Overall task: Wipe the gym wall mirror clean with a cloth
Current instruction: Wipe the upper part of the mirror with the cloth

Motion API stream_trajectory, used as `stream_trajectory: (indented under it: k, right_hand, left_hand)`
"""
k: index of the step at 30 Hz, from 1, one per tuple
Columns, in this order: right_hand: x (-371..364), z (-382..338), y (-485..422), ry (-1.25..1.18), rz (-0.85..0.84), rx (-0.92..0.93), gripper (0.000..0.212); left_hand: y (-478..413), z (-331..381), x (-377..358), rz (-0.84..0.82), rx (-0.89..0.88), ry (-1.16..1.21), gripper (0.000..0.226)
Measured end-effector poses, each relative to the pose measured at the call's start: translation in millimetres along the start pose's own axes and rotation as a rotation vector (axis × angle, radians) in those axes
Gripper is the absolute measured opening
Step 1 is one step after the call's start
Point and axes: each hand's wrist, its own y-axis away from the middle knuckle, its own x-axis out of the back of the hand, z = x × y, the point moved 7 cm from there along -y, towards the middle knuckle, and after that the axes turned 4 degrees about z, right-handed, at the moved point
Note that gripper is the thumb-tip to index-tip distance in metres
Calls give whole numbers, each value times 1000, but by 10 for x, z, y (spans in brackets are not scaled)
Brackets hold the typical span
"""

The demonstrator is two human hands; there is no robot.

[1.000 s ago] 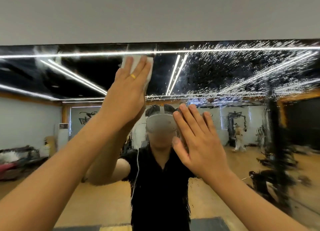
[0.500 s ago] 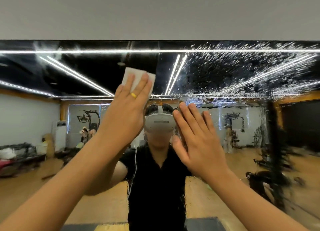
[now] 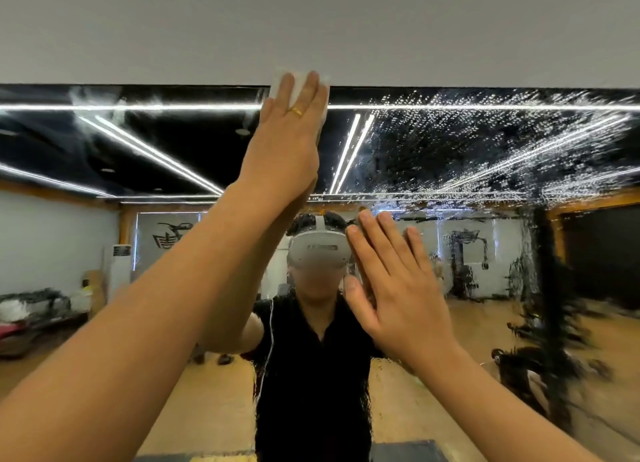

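Observation:
The wall mirror (image 3: 485, 170) fills the view below a grey wall. My left hand (image 3: 287, 139), with a gold ring, presses a white cloth (image 3: 277, 83) flat against the mirror's top edge; most of the cloth is hidden under my fingers. My right hand (image 3: 394, 288) rests flat on the glass lower down, fingers together and holding nothing. The mirror's upper right is covered in spray droplets (image 3: 467, 142); the upper left looks mostly wiped, with a few smears.
The grey wall (image 3: 311, 25) runs above the mirror's top edge. The glass reflects me in a black shirt with a headset, a wooden gym floor, exercise machines at the right and a white standing unit at the left.
My left hand has slid the cloth up from the mid-upper glass to the mirror's top edge. My right hand has stayed flat in the same place.

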Motion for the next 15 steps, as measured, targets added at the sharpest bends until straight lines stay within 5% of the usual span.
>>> stream_trajectory:
  k: [8, 15]
  right_hand:
    - [10, 12, 0, -7, 15, 6, 65]
    - [22, 2, -21, -10, 25, 5, 64]
  left_hand:
    - [1088, 85, -148, 48, -105, 10, 80]
    - [371, 100, -90, 28, -51, 28, 73]
